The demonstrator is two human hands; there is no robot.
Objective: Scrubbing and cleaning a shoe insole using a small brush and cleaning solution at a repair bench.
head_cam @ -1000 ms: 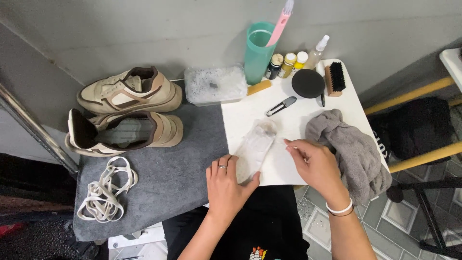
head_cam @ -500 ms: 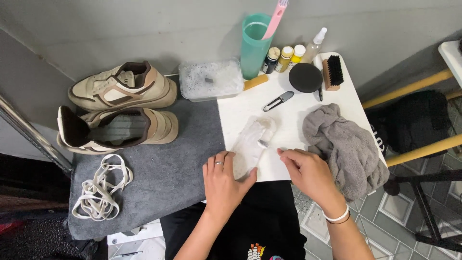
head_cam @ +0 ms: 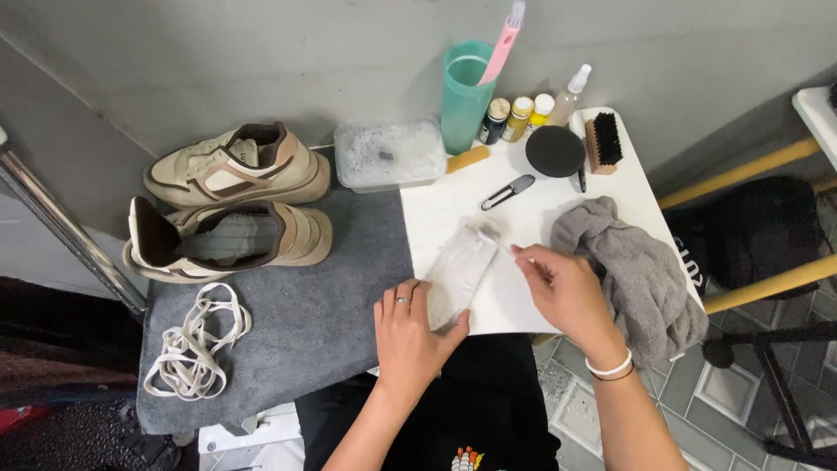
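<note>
A pale shoe insole (head_cam: 459, 266) lies slanted on the white board (head_cam: 540, 227) in the head view. My left hand (head_cam: 410, 336) presses flat on the insole's near end, a ring on one finger. My right hand (head_cam: 562, 292) rests just right of the insole, fingertips at its upper edge, fingers loosely curled; whether it pinches anything is unclear. A grey towel (head_cam: 641, 270) lies bunched right beside that hand.
Two beige sneakers (head_cam: 231, 205) and loose white laces (head_cam: 196, 340) sit on a grey mat (head_cam: 314, 323) at left. At the back stand a soapy clear tub (head_cam: 390, 153), teal cup with pink toothbrush (head_cam: 466, 92), small bottles (head_cam: 523, 113), black round lid (head_cam: 555, 150), brush (head_cam: 603, 141), snips (head_cam: 507, 191).
The view has shifted slightly. Both hands stay on the insole; my right hand has slid a little along its right edge.
</note>
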